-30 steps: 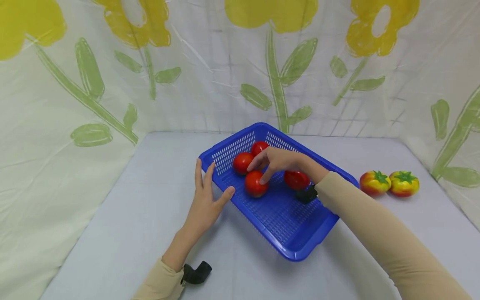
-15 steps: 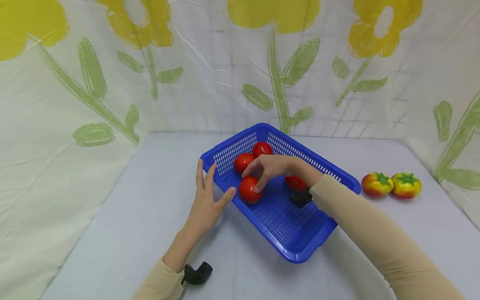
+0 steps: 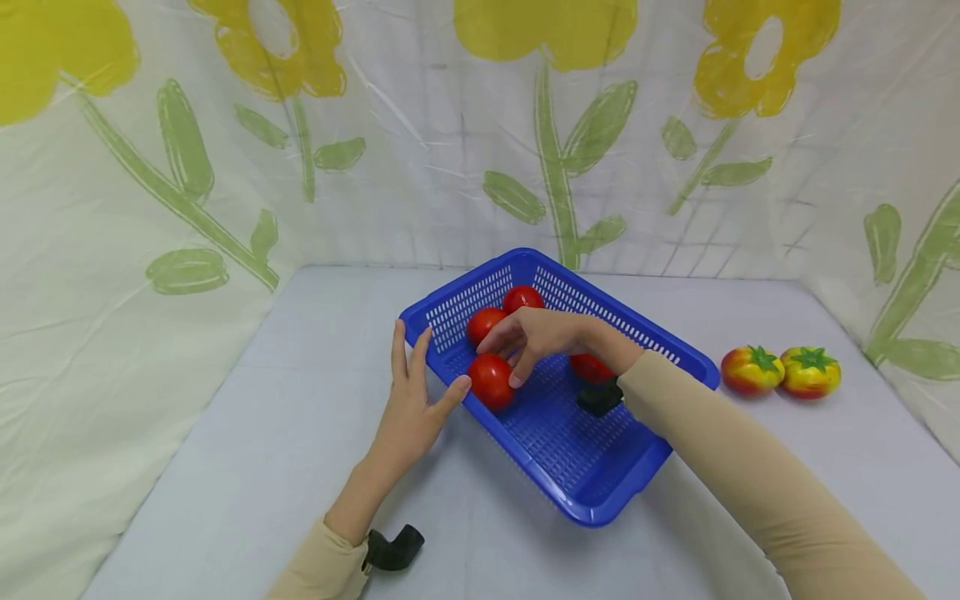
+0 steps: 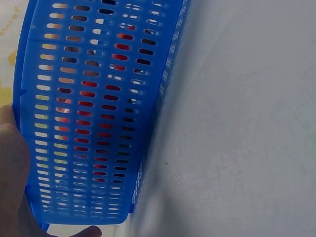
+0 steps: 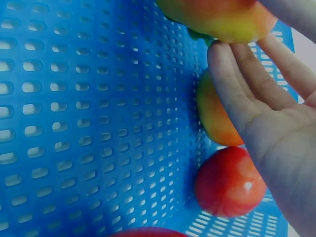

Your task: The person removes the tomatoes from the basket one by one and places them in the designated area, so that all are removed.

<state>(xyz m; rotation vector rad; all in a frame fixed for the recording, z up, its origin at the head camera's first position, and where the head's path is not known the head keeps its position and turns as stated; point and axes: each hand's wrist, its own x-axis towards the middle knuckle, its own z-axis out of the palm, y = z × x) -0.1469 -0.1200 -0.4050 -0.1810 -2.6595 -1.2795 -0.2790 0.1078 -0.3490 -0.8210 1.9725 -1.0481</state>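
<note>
A blue plastic basket point(image 3: 540, 467) with slotted walls stands on the table, holding several toy tomatoes. My left hand point(image 3: 408, 417) is at its left corner, straight fingers and thumb spread and touching the rim. My right hand point(image 3: 547, 329) is inside the basket, fingers extended beside the front-left tomato point(image 3: 491, 382). In the right wrist view, fingertips touch this tomato point(image 5: 217, 17), red-yellow with green leaves at its underside; the thumb is on its other side. Behind it are two more tomatoes, the nearer one point(image 3: 486, 325) and the far one point(image 3: 522, 297). Another tomato point(image 3: 590, 367) is partly hidden by my right wrist.
Two red-yellow toy tomatoes point(image 3: 752, 371) with green leaves sit side by side on the table, right of the basket. A white curtain point(image 3: 420, 167) painted with flowers hangs behind the pale table point(image 3: 300, 450). A black wrist mount point(image 3: 393, 548) is on my left wrist.
The front tomato has moved left and a little nearer inside the basket, with my right hand following. My right fingers have loosened from it. The left hand stays at the corner.
</note>
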